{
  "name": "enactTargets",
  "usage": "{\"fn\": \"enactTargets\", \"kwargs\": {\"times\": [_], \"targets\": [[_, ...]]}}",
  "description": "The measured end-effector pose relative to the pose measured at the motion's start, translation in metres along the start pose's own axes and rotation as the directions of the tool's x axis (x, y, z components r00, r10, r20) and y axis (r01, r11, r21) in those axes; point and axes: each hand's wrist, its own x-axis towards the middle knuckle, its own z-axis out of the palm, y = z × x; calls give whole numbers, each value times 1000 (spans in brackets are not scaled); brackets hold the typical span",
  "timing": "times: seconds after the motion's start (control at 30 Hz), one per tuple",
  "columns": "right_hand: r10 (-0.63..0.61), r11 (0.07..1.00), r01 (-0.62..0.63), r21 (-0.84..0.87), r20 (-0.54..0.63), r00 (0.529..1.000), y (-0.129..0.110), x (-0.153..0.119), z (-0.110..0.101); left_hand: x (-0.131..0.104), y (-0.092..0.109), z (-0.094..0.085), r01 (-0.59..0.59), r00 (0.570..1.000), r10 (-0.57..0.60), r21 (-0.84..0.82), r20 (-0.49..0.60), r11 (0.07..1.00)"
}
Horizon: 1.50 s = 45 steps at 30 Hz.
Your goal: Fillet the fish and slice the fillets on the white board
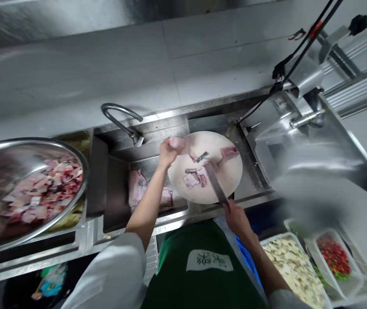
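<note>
A round white cutting board [183,186] lies over the sink, with several pieces of pale meat with dark skin [192,179] near its middle. My right hand [235,218] is wrapped round the handle of a cleaver [215,182], whose blade rests on the board beside the pieces. My left hand [168,153] is closed on a pale pink piece of meat [179,145] at the board's upper left edge; motion blurs that piece. Another reddish piece [229,152] lies at the board's right.
Larger chunks [136,186] sit in the sink left of the board, under my left forearm. A tap [119,107] arches behind. At far left stands a steel bowl [85,171] of cut meat. A metal machine [302,124] is right; food trays [291,262] stand lower right.
</note>
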Motion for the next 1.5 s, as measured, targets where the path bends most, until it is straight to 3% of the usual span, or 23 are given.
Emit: {"fn": "enactTargets", "kwargs": {"times": [0.1, 0.17, 0.2, 0.27, 0.37, 0.47, 0.53, 0.63, 0.77, 0.83, 0.9, 1.0, 1.07, 1.13, 1.2, 1.3, 1.4, 1.5], "targets": [[-207, 977, 214, -1, 249, 946, -64, 18, 20, -20, -2, -81, 20, 973, -12, 29, -229, 999], [-232, 971, 240, 12, 311, 922, -95, 35, 28, -38, -10, -112, 62, 945, -49, 27, -323, 998], [-222, 973, 231, 8, 316, 922, -103, 45, 29, -47, -15, -117, 74, 935, -67, 8, -348, 997], [-183, 980, 198, -22, 295, 938, -105, 64, 26, -67, -26, -109, 85, 922, -103, -66, -372, 994], [-87, 987, 117, -110, 249, 965, -84, 86, 11, -98, -46, -62, 163, 910, -207, -147, -358, 976], [-3, 976, 43, -215, 183, 983, -64, 99, -4, -125, -67, -15, 302, 905, -305, -56, -296, 952], [4, 963, 39, -266, 160, 987, -62, 102, -13, -139, -81, -5, 326, 918, -286, 111, -276, 939], [-54, 954, 92, -287, 137, 989, -81, 103, -28, -158, -99, -18, 256, 934, -161, 281, -320, 925], [-173, 963, 152, -224, -75, 982, -127, 98, -35, -175, -112, -47, 49, 905, 93, 318, -415, 947], [-191, 967, 168, -192, -105, 976, -144, 95, -22, -179, -115, -50, -68, 916, 190, 331, -353, 941], [-161, 968, 159, -194, 8, 987, -150, 92, -3, -180, -117, -47, -165, 947, 249, 356, -203, 920], [-84, 961, 139, -239, 225, 971, -143, 93, 13, -179, -121, -40, -203, 974, 227, 430, -5, 880], [-94, 950, 169, -263, 274, 957, -136, 95, 7, -178, -124, -39, -207, 976, 215, 462, 36, 862], [-145, 935, 218, -279, 258, 955, -134, 95, -9, -177, -126, -42, -230, 967, 253, 439, 7, 868], [-182, 928, 223, -299, 159, 970, -142, 91, -20, -177, -127, -47, -252, 946, 310, 394, -91, 884], [-148, 944, 148, -294, 22, 989, -160, 83, -10, -176, -128, -51, -266, 912, 358, 376, -199, 887], [-66, 960, 98, -262, 131, 989, -167, 77, 21, -174, -128, -46, -319, 936, 352, 408, -7, 855], [8, 956, 69, -285, 261, 965, -153, 70, 37, -172, -128, -37, -318, 948, 259, 495, 187, 808]]}}
